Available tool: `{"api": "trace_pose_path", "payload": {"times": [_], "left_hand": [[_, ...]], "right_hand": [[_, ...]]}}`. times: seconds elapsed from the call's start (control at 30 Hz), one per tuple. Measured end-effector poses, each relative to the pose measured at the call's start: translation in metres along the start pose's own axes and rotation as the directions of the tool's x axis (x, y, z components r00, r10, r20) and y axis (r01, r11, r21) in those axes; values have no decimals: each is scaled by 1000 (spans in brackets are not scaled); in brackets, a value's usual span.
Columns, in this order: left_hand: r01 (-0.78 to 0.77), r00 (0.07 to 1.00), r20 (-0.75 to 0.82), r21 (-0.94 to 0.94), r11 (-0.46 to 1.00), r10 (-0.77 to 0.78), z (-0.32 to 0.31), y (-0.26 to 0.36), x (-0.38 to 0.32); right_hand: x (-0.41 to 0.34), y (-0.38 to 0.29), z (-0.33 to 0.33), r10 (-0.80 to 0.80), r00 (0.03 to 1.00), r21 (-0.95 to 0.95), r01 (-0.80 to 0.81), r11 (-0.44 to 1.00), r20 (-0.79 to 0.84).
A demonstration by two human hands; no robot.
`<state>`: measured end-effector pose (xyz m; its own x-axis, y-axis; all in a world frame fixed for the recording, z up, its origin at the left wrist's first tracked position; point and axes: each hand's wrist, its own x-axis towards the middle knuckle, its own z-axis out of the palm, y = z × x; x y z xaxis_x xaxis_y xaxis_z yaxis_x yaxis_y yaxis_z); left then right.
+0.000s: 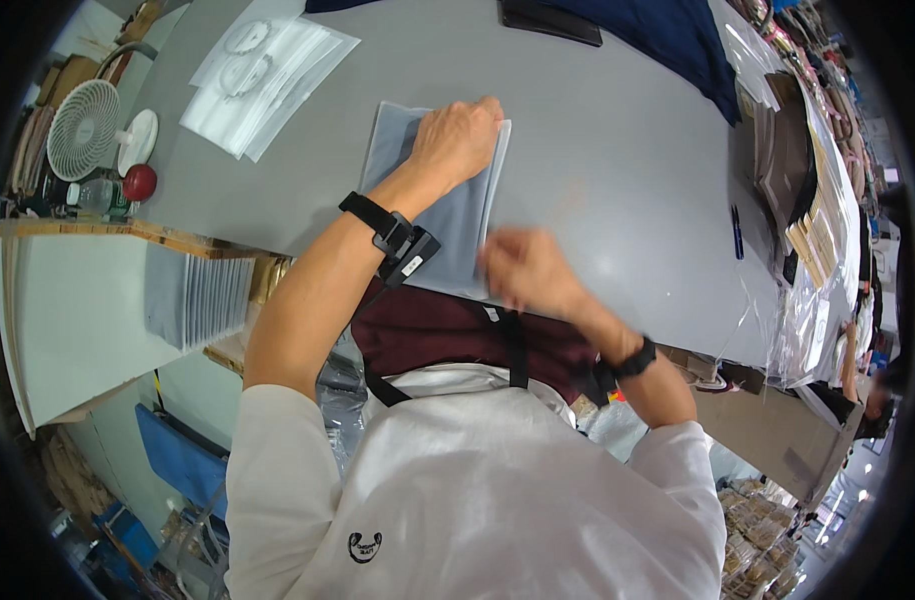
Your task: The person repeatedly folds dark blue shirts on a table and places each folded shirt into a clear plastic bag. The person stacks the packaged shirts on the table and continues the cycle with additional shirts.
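A folded blue-grey garment in a frosted plastic bag [453,240] lies on the grey table [622,180], close to its near edge. My left hand [461,139] rests on the upper part of the bag, fingers curled at its top right edge; whether they pinch the plastic is hidden. My right hand [528,270], blurred, is at the bag's lower right edge with its fingers bent; its hold cannot be made out. A stack of frosted plastic bags [266,82] lies at the upper left of the table.
A white fan [86,131], a plastic bottle [97,195] and a red round object [140,182] stand at the left. Bagged items [213,300] line a lower left shelf. Navy fabric [675,45], a black wallet-like case [551,22], a pen [737,232] and brown sleeves [784,142] lie farther off.
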<state>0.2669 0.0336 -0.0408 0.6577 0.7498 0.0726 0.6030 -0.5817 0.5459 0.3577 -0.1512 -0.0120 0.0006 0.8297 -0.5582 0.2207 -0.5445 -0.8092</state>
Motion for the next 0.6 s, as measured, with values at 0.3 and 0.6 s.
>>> {"api": "trace_pose_path", "payload": {"times": [0.3,0.6], "left_hand": [[444,676,699,-639,628,233,-49,-11,-187],[343,652,221,-939,21,-725,9,-54,-332]], "right_hand": [[-40,32,20,39,998,108,-44,993,54],[-44,22,74,-358,849,-247,471,847,388]]}}
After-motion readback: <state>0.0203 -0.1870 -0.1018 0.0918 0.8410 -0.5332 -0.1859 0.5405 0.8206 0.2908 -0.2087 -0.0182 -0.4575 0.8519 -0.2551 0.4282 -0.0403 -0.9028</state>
